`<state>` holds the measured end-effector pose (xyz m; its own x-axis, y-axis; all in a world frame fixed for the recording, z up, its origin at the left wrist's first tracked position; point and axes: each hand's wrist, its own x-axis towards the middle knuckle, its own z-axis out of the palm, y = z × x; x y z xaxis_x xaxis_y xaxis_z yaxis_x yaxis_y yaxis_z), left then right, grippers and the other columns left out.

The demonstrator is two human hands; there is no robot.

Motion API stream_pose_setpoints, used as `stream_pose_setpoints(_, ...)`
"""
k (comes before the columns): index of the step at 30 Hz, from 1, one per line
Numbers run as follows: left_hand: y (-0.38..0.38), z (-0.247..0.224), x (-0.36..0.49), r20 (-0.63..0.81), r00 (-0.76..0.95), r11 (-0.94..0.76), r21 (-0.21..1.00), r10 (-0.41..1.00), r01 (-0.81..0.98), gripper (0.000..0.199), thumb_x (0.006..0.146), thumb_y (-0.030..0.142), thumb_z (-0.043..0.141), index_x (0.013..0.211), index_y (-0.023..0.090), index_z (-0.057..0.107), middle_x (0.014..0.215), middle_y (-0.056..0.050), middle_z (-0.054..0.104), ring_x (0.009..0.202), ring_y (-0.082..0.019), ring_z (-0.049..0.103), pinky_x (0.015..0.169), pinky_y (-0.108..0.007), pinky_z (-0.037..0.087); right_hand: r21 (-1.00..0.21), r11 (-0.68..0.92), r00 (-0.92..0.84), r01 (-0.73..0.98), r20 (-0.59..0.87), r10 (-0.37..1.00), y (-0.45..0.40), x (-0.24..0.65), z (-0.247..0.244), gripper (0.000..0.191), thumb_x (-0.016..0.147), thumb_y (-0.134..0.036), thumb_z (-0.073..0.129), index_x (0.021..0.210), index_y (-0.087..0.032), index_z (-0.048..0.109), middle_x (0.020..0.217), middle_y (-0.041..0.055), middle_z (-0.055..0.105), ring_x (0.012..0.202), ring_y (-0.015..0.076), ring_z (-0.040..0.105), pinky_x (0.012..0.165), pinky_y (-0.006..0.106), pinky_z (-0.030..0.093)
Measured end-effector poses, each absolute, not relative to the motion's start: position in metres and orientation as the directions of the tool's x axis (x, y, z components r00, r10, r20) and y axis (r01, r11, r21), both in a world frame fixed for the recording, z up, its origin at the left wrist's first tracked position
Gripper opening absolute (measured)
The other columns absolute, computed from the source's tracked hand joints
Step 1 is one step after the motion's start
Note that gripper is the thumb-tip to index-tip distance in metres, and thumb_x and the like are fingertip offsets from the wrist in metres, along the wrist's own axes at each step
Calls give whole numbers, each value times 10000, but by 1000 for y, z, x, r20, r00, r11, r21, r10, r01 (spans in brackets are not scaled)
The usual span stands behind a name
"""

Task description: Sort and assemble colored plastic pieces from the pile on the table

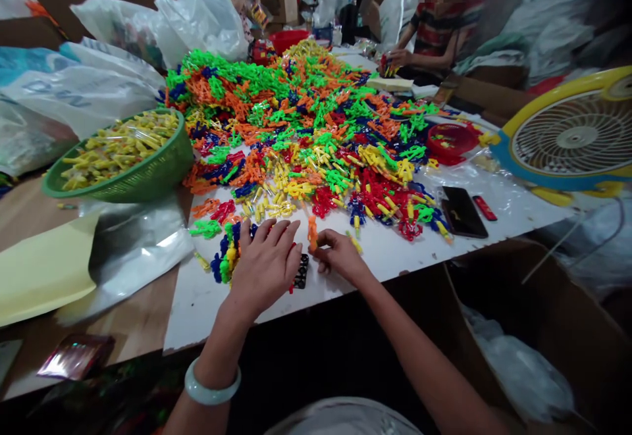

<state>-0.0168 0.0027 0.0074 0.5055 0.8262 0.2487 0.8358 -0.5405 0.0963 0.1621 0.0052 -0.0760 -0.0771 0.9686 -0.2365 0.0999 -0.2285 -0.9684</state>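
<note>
With the person's hands as the clock's centre, a pale-yellow flat sheet (44, 274) is lying at nine o'clock. At ten, a green round plastic basket (143, 185) is holding small yellow wrapped pieces (126, 139). A row of multicoloured plastic figures (224, 257) is sitting just beside the left hand (264, 267), which is partly covering it. That hand is hovering or resting palm-down, its fingers loosely spread; contact beneath it cannot be told. It is also hiding part of a black gridded piece (301, 272). At twelve, a large heap of mixed-colour plastic figures (281, 139) is crowding the white tabletop (409, 251). Between the hands, a slim orange plastic figure (312, 232) is standing upright, pinched by the right hand's (340, 256) thumb and fingers. Towards two, a red round basket (451, 144) is sitting beyond a black flat phone (464, 212); farther right, a yellow-and-blue fan (577, 137) is leaning back.
</note>
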Motion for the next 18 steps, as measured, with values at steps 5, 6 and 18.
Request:
stream_pose_setpoints(5, 2, 7, -17, 260, 509, -546, 96, 821, 832, 466, 970, 371, 357, 1404, 236, 464, 1362, -61, 585, 1270, -306, 475, 1150, -591, 150, -982, -181, -93, -53, -175, 980, 6, 136, -92, 240, 708, -335, 658, 882, -199, 564, 715, -41, 629, 453, 100, 538, 444, 221, 430)
stream_pose_setpoints(6, 2, 7, -17, 257, 504, -541, 98, 825, 835, 474, 971, 375, 356, 1411, 228, 455, 1364, -62, 583, 1273, -307, 472, 1153, -587, 148, -987, -159, -88, -25, -156, 984, 6, 133, -95, 240, 728, -326, 635, 920, -198, 573, 769, -27, 653, 473, 106, 554, 464, 230, 446)
stream_pose_setpoints(18, 2, 11, -18, 198, 567, -593, 106, 799, 798, 417, 978, 371, 358, 1376, 367, 482, 1421, 34, 534, 1276, -339, 443, 1112, -684, 121, -599, 56, -90, 799, -27, 996, -3, 108, -88, 281, 936, -192, 418, 1179, -147, 551, 998, 110, 644, 687, 179, 631, 585, 273, 445)
